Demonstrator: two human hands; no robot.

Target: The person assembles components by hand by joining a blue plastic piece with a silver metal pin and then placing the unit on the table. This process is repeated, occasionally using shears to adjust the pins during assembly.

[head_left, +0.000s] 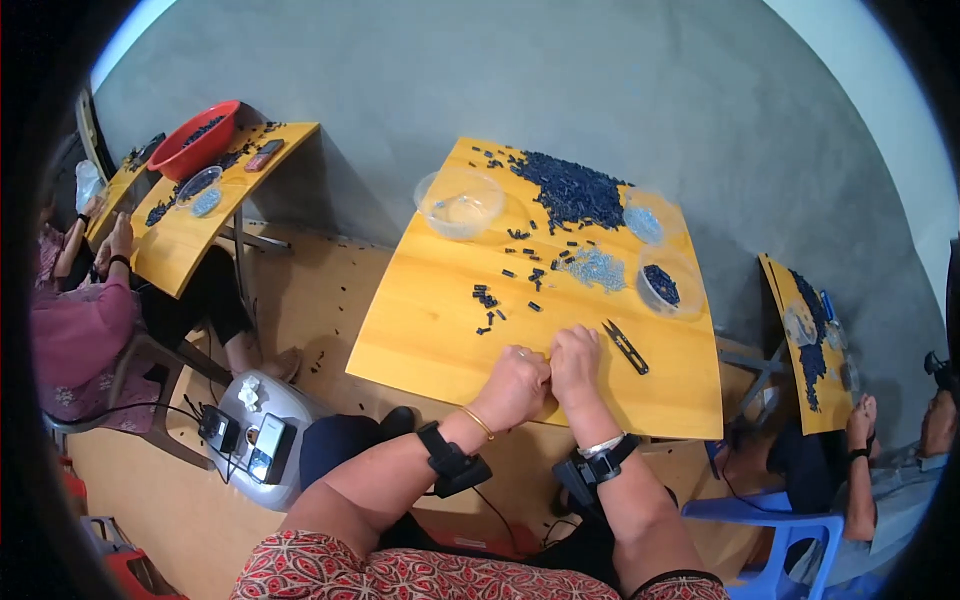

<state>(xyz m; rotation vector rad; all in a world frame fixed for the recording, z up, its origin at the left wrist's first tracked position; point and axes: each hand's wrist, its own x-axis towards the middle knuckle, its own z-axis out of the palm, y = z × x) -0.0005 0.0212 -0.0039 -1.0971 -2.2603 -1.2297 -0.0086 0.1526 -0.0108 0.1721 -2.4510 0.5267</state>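
My left hand and my right hand meet knuckle to knuckle over the near edge of the yellow table. Both are closed, fingers curled in; whatever they hold is hidden. Beside my right hand lies a pair of black thread snips. Just beyond my hands are a few loose small black parts, with a small heap of pale, clear bits further off. A big pile of the black parts covers the table's far side.
Around the table stand a clear bowl at the left, a clear tub holding black parts and a container of pale bits. Co-workers sit at side tables, one with a red basin. A grey stool carries devices and cables.
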